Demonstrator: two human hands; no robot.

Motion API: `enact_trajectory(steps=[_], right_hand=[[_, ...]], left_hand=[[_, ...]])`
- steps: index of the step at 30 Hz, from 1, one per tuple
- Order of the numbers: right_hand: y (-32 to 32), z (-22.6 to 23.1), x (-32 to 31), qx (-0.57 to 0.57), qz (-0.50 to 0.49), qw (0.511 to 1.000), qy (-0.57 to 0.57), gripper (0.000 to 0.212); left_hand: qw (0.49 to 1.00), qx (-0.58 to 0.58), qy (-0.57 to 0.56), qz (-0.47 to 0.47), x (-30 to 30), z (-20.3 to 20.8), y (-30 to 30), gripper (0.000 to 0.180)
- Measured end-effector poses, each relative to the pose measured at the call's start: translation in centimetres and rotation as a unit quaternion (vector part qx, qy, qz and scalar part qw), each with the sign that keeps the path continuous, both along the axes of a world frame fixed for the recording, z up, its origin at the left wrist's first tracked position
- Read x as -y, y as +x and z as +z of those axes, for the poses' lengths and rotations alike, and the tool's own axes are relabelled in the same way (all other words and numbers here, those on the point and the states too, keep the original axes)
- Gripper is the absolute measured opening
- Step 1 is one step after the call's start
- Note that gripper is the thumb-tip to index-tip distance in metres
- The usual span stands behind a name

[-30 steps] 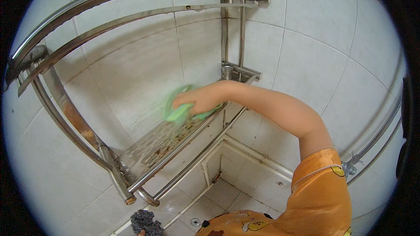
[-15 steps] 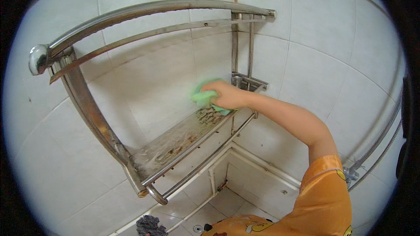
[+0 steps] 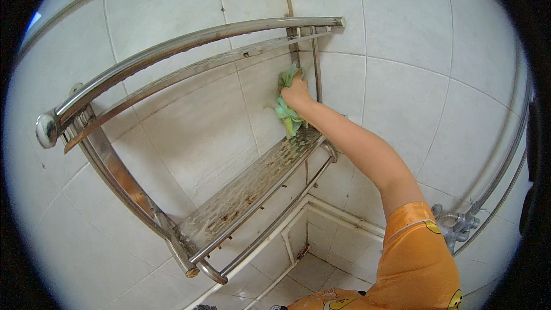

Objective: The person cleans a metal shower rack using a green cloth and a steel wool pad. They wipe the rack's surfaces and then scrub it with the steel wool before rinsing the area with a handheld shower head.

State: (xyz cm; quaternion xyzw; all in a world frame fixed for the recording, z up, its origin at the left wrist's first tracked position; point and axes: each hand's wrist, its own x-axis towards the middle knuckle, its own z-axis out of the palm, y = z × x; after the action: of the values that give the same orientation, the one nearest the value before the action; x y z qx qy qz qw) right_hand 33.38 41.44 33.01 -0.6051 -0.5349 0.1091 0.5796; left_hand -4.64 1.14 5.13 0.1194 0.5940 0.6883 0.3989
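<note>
My right hand (image 3: pixel 297 94) is closed round a crumpled green cloth (image 3: pixel 287 116) at the far right end of a metal wall rack. The cloth lies against the corner upright and hangs down toward the lower shelf (image 3: pixel 247 195). That shelf looks wet and is smeared with brown dirt or rust. Over it runs the rack's thick top rail (image 3: pixel 195 44), with a flat, partly rusty bar (image 3: pixel 189 72) below it. My left hand is not in view. Just a sliver of a dark grey, rough-textured thing (image 3: pixel 205 307) shows at the lower edge.
White tiled walls (image 3: pixel 407 109) meet in the corner behind the rack. A rusty side support (image 3: pixel 123 175) holds its near left end. To the right are a shower tap (image 3: pixel 456 227) and its metal hose (image 3: pixel 498 206). White pipes (image 3: pixel 338 215) run low along the wall.
My right hand has moved up from the lower shelf to the corner upright with the green cloth. The view has shifted, and the dark grey thing has mostly left the lower edge.
</note>
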Motion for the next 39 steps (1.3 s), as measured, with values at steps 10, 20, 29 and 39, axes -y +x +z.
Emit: enact_trajectory(steps=[10,20,29,39], right_hand=[[2.1,-0.4,-1.8,0.057,0.047,0.997,0.018,0.051],[1.9,-1.0,0.8,0.096,0.056,0.992,0.062,0.055],[-1.3,-0.9,3.5,0.166,0.088,0.978,0.090,0.059],[-4.2,0.5,0.7,0.193,0.043,0.945,0.259,0.037]], left_hand=[[1.000,0.006,-0.027,-0.010,1.8,-2.0,-2.1,0.014],[0.999,0.006,0.010,-0.051,-2.0,1.0,2.0,0.014],[1.000,0.011,0.018,-0.021,-1.2,1.6,2.0,0.013],[0.998,0.052,0.005,0.024,4.6,-3.8,-2.3,0.024]])
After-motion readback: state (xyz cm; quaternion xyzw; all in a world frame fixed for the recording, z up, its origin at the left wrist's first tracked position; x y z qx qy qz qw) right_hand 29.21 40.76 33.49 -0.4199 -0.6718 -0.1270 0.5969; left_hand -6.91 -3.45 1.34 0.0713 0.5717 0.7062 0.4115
